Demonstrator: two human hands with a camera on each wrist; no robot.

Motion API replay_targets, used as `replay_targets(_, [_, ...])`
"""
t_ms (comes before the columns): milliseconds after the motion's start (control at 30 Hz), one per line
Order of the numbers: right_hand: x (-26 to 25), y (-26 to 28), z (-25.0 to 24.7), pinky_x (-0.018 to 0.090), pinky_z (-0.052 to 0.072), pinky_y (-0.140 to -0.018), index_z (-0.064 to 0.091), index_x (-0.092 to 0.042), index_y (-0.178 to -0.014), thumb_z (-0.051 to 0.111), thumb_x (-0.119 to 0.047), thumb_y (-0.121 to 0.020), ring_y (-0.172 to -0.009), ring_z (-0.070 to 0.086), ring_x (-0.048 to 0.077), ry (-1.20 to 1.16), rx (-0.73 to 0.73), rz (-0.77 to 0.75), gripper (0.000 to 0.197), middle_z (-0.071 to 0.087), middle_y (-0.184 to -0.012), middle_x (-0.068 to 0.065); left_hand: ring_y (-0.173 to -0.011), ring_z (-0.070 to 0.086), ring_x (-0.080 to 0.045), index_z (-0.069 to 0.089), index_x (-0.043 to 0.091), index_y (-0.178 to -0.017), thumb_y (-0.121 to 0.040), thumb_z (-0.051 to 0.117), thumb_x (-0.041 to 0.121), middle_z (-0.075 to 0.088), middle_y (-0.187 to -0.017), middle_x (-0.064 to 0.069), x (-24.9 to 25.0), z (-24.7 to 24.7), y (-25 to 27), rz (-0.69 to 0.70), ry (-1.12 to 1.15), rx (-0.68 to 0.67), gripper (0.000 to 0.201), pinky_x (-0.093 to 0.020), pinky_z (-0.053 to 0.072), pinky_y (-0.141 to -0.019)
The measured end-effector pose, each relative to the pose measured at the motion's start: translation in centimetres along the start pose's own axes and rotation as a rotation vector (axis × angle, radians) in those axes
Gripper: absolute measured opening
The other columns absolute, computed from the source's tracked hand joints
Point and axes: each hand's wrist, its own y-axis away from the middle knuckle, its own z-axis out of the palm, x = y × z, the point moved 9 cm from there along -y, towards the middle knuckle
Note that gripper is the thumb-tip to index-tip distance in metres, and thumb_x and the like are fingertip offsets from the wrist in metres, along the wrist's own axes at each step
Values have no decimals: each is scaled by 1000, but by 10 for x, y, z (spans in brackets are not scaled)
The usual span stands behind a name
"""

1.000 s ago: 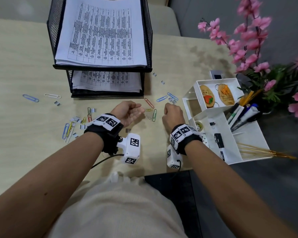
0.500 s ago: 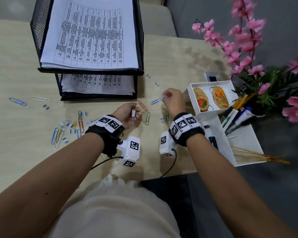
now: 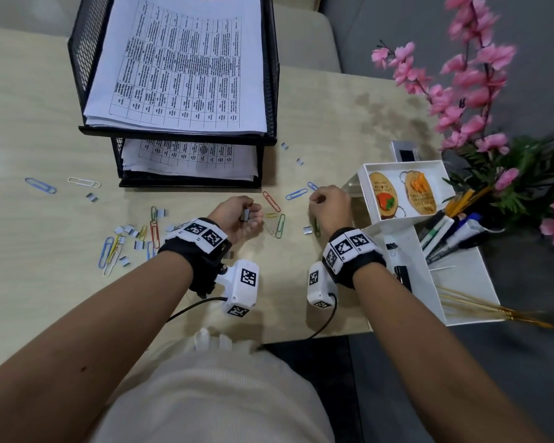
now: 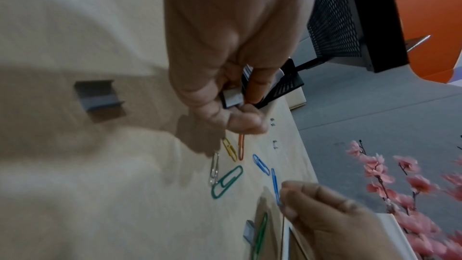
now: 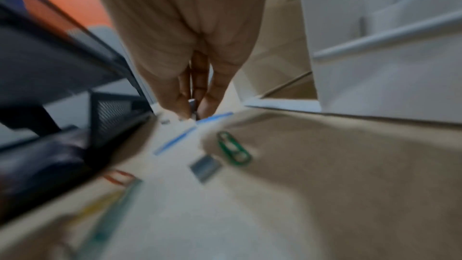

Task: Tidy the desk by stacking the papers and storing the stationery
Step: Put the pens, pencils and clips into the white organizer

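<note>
Plainly light, stiff and a bit slick: the staple strip (image 4: 233, 97) pinched in the left hand (image 3: 237, 215) looks best taken by its flat sides, since a hard squeeze could snap it apart. It is a short grey metal block, held just above the desk (image 3: 45, 251) near the coloured paper clips (image 3: 277, 219). The right hand (image 3: 328, 207), beside the white organiser (image 3: 397, 238), has fingertips closed on something small and grey, too blurred to name.
</note>
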Motion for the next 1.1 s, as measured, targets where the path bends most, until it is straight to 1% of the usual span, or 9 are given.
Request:
replay_targets(100, [-20,21,-3,6,41,-57,72,0,-85,60,6,-76,-56,57,-5,-270,-45,-24,16,67,-77,13,-30,55,-8,49,6,-72,-99,29,19,51,-66,-7,-5,7,-3,-8,-1,-21,36,-13,46,-37])
replay_targets(167, [-38,37,1,2,42,-56,71,-1,-89,65,4,-76,-53,53,-11,-386,-149,-81,16,62,-72,4,-36,61,-10,54,4,-76,-100,28,26,62,-55,-9,-11,14,-3,-31,-20,-52,42,-15,50,-41])
replay_targets(333, [-26,37,-15,17,48,-68,72,0,-88,66,-1,-79,-64,56,3,-438,-78,-53,10,69,-79,9,-29,49,-9,49,8,-66,-100,30,27,52,-40,-3,-22,26,-5,-67,-38,-89,43,-11,42,-36])
replay_targets(467, [-1,38,7,22,45,-76,70,-3,-98,53,4,-81,-80,58,17,34,-164,-112,25,68,-102,15,-24,33,-5,34,18,-62,-98,31,28,38,-33,6,-25,22,-9,-103,-96,-98,38,-9,24,-27])
replay_targets(533, [0,45,25,32,44,-84,68,-3,-99,47,8,-79,-96,56,29,216,-239,-223,30,63,-104,16,-22,28,-4,31,20,-61,-99,27,29,34,-32,7,-21,21,-10,-103,-139,-120,39,-9,18,-26])
replay_targets(600, [-2,46,33,37,42,-81,66,0,-94,46,9,-79,-97,53,33,270,-250,-261,26,60,-100,18,-22,25,-4,29,21,-61,-99,25,30,30,-31,6,-17,20,-9,-100,-153,-141,39,-9,15,-25])
replay_targets(733, [-16,21,25,34,46,-75,66,2,-83,47,3,-78,-90,57,34,262,-183,-196,20,63,-94,19,-22,25,-4,29,20,-61,-99,25,29,30,-31,6,-6,15,-10,-77,-152,-130,39,-10,15,-25])
replay_targets(900, [-41,-43,0,34,46,-86,69,-7,-102,51,-5,-83,-103,59,36,103,-17,-85,27,62,-112,21,-23,29,-3,32,17,-62,-98,26,22,34,-31,7,12,10,-4,-9,-139,-85,37,-7,19,-28])
replay_targets(1100, [-58,-91,12,35,46,-88,68,-1,-107,48,0,-85,-109,56,37,151,-17,-50,30,57,-121,22,-23,38,-3,41,11,-66,-100,29,20,44,-30,5,21,-9,-7,28,-133,40,38,-11,27,-29])
